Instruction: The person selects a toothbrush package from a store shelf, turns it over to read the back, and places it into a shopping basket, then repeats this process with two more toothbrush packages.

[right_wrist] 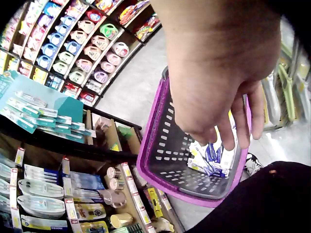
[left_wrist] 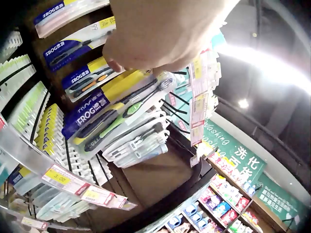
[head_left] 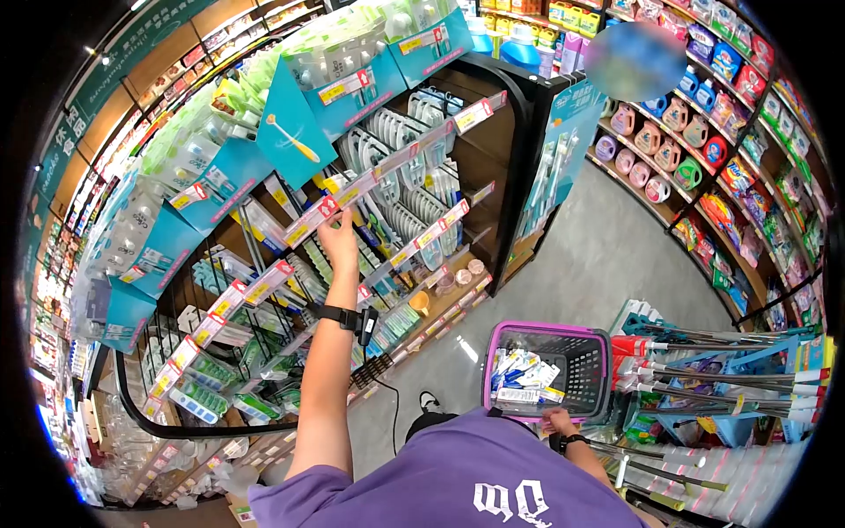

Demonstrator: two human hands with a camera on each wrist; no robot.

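Note:
My left hand reaches into the toothbrush rack, just behind a price-tag strip. In the left wrist view its curled fingers pinch the yellow upper end of a FROG toothbrush pack, a clear blister with dark and green brushes. More FROG packs hang behind it. Over the near rim of a grey shopping basket with a purple rim hangs my right hand, fingers loose and holding nothing. Several blue, white and yellow packs lie inside the basket.
Teal display boxes line the rack's top. Mops and long handles stand right of the basket. Detergent shelves rise at the back right, beyond grey floor. A dark cable hangs below the left wrist.

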